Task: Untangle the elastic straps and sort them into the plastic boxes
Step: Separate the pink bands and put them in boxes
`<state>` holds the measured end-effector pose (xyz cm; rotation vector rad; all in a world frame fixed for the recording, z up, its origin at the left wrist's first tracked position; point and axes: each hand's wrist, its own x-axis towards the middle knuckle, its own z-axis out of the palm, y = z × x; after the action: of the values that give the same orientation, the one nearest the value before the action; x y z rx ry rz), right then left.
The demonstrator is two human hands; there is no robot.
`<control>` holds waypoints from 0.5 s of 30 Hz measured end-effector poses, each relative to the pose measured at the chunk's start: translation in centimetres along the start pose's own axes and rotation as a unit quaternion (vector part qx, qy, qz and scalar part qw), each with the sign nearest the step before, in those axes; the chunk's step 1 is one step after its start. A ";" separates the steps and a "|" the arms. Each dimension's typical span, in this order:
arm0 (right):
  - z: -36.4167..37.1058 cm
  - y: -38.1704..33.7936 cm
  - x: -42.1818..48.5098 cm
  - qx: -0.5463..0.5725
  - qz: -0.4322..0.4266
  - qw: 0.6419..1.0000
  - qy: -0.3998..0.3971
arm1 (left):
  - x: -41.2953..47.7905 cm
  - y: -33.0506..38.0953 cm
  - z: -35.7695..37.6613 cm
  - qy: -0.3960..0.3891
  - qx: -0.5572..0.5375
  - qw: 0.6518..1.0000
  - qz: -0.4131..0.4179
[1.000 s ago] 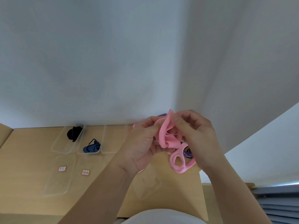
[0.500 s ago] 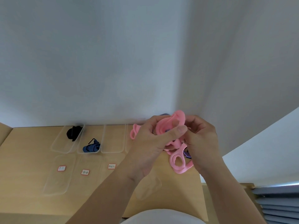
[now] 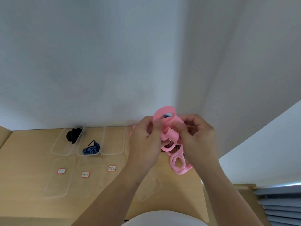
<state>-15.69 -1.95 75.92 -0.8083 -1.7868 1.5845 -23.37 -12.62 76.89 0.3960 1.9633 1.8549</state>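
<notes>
We pinch the pink straps with left hand and right hand, holding the tangle above the surface, right of the boxes. If we tug hard, the knot may tighten, or the dangling loops may snag.

A plain workstation: wooden table, bare wall, clear plastic boxes.

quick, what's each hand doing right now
left hand: closed, pinching the pink elastic strap
right hand: closed, pinching the same pink elastic strap
</notes>
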 end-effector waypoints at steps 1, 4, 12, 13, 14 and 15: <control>0.0 0.0 0.0 0.006 0.005 1.000 -0.002 | 0.0 0.0 -0.2 -0.005 -0.042 0.999 -0.025; -0.5 0.1 0.2 0.040 0.034 0.998 -0.019 | 0.3 0.4 -1.1 -0.054 -0.142 0.984 -0.093; -0.8 0.1 0.8 0.107 0.086 0.990 -0.017 | 0.6 -0.2 -1.7 -0.068 -0.219 0.967 -0.113; -0.7 0.1 0.7 0.120 0.096 0.988 -0.017 | 0.6 -0.3 -1.8 -0.080 -0.214 0.968 -0.104; -0.7 0.2 0.7 0.129 0.104 0.986 -0.018 | 0.6 -0.4 -1.9 -0.092 -0.212 0.968 -0.096; -0.6 0.2 0.7 0.133 0.109 0.985 -0.020 | 0.6 -0.5 -2.0 -0.100 -0.212 0.968 -0.093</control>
<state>-15.59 -1.02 75.84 -0.8704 -1.5107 1.9437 -24.80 -14.13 76.42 0.2457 1.3741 1.9585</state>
